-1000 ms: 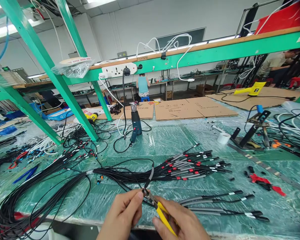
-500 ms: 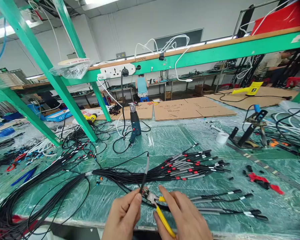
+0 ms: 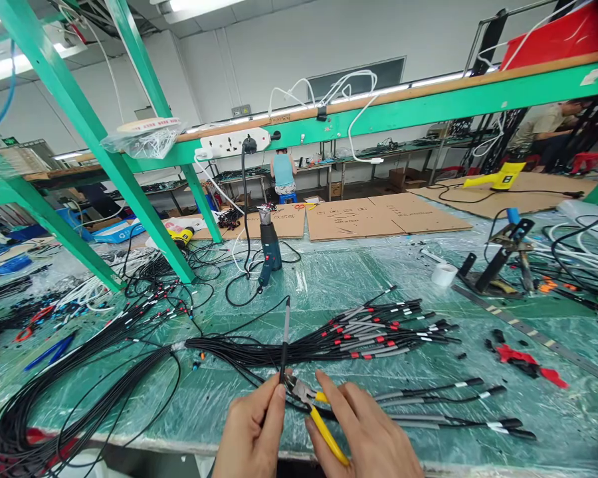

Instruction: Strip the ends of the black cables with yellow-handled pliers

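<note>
Yellow-handled pliers (image 3: 323,428) in right hand (image 3: 365,428), cardboard (image 3: 369,218) printed MADE IN CHINA

I have a cable (image 3: 286,325) in the left hand (image 3: 252,425) and pliers (image 3: 327,435) in the right hand (image 3: 371,435), over the bench (image 3: 339,269).
My left thumb and finger pinch the cable, its grey-sleeved stretch rising in front of a bundle of black cables (image 3: 259,350); the pliers' tips sit right beside it, touching or not I can't tell. Farther back I see a heat gun (image 3: 270,249) standing nozzle up, with flat cardboard (image 3: 353,222) behind.
</note>
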### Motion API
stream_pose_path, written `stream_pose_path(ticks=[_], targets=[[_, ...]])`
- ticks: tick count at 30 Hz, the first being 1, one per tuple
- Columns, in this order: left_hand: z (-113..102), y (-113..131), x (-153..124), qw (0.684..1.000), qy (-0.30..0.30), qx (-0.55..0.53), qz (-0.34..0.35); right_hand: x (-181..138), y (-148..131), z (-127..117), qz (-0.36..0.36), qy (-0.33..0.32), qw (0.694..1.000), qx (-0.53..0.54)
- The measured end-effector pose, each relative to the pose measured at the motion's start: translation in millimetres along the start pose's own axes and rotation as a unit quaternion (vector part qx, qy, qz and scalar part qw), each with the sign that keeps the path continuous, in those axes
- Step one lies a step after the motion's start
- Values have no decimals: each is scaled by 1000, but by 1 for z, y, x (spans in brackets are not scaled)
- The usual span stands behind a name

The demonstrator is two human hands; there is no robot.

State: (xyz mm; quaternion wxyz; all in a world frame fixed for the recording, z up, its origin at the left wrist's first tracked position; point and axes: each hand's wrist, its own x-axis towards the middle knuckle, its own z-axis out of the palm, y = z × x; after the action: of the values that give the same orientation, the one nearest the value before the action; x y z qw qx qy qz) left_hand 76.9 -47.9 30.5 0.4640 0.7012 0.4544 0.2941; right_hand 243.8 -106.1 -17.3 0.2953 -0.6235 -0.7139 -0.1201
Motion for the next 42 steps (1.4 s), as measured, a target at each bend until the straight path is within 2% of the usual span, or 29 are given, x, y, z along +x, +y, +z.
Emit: stream_pose_path(ticks=[6,11,13,16,18,21,26,29,31,33,35,37,40,42], targets=[[1,-3,0,1000,10,-2,16,-2,-2,3,8,-32,998,57],[-4,-2,-1,1000,10,-21,1,1,-4,-3,28,-118,978,168],[-9,4,0,1000,-3,-15,-6,3,-4,-5,23,-97,984,149],[-17,12,2,999,-32,6,-5,6,-1,-6,10,-6,998,62],[-22,15,3,998,-60,13,-6,9,2,-7,-11,24,999,25],[-29,15,5,994,-102,20,-31,15,5,-12,-38,21,999,8],[-34,15,6,990,-128,43,-38,20,10,-17,-59,-1,998,15],[-34,18,7,988,-144,37,-40,18,13,-18,-63,-34,997,36],[-33,19,6,988,-144,29,-37,16,13,-18,-41,-82,993,78],[-33,19,5,990,-140,20,-26,13,10,-18,-14,-140,980,142],[-33,19,5,990,-138,16,-20,11,6,-16,5,-168,969,183],[-34,18,5,990,-135,22,-23,11,4,-14,5,-139,977,161],[-35,17,7,987,-152,42,-36,13,6,-10,-23,-57,996,68],[-35,17,7,983,-171,54,-41,14,9,-8,-45,-36,998,35]])
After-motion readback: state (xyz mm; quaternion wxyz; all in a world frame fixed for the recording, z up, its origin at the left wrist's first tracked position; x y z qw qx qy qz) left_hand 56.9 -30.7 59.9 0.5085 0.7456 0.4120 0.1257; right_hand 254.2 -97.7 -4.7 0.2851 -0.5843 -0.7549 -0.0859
